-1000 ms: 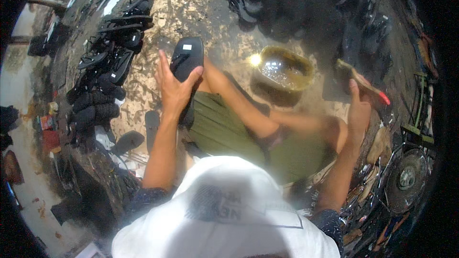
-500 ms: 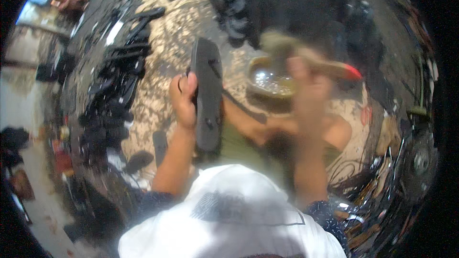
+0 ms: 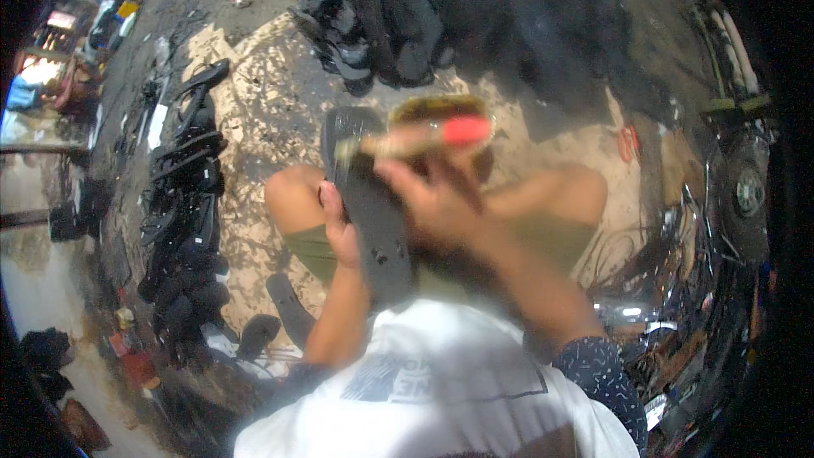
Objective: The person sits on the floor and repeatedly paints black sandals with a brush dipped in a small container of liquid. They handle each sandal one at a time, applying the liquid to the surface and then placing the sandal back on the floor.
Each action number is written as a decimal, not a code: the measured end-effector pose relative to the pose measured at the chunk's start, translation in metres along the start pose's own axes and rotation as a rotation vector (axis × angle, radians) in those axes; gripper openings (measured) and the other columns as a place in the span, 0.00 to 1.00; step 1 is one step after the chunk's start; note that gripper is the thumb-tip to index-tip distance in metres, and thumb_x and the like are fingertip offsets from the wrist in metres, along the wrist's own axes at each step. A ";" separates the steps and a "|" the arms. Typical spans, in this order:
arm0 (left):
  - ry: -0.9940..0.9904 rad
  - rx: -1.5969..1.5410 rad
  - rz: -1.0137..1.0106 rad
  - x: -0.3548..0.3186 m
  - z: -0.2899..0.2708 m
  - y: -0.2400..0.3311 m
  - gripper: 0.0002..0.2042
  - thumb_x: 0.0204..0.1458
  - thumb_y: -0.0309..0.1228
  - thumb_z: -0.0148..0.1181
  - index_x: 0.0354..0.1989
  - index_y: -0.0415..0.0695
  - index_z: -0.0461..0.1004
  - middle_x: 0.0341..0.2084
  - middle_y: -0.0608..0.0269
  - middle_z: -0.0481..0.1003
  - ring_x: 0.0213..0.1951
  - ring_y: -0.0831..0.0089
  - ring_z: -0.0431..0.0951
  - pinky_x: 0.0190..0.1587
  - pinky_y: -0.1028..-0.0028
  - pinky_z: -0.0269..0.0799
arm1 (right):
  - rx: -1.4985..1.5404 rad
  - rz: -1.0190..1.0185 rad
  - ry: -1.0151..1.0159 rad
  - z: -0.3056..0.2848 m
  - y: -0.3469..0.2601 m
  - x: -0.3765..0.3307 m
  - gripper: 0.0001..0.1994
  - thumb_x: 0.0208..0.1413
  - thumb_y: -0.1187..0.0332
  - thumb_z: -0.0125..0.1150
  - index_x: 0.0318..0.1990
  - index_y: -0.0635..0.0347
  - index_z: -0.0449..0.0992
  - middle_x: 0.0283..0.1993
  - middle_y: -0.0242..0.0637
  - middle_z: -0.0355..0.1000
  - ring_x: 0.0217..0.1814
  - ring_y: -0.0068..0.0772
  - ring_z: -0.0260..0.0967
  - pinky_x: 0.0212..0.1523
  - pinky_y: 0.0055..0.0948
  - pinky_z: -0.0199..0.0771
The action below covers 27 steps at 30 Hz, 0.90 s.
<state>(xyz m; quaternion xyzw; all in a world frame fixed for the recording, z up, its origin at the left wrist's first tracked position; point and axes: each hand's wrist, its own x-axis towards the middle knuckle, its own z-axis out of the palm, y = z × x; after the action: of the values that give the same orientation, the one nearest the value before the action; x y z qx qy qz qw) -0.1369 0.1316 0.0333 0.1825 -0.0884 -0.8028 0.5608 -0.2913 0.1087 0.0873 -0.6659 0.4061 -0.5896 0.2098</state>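
Note:
My left hand (image 3: 341, 229) grips a black sandal sole (image 3: 377, 229) along its left edge and holds it lengthwise above my lap. Slots show in the sole's lower half, and its top end looks wet. In my right hand (image 3: 437, 199) is a brush (image 3: 398, 144) with a red-tipped handle, smeared by motion. Its pale bristles lie over the upper part of the sole; whether they touch it is hard to tell. Just behind that hand stands a yellowish bowl (image 3: 437, 105), partly covered by the hand and brush.
A heap of black soles (image 3: 381, 17) lies at the far middle, beside a large dark pile (image 3: 543, 25). Black sandals (image 3: 182, 161) line the left side. A loose sole (image 3: 290, 309) lies near my left forearm. Red-handled scissors or pliers (image 3: 627, 144) lie at the right.
My right hand has swung left with the brush from beside the bowl to over the sole. The sole has tilted slightly and sits a little lower.

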 end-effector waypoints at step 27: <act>-0.189 -0.075 -0.170 0.064 0.027 -0.002 0.28 0.63 0.54 0.44 0.56 0.41 0.70 0.48 0.52 0.76 0.46 0.64 0.78 0.49 0.63 0.76 | 0.099 0.056 -0.120 -0.012 0.015 -0.015 0.12 0.54 0.66 0.66 0.45 0.54 0.77 0.42 0.37 0.74 0.42 0.40 0.72 0.42 0.35 0.72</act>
<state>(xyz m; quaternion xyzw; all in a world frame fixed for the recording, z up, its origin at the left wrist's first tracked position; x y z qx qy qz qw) -0.1684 0.0711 0.0447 0.0918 -0.0950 -0.8639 0.4861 -0.3064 0.1144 0.0692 -0.6773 0.3816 -0.5618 0.2830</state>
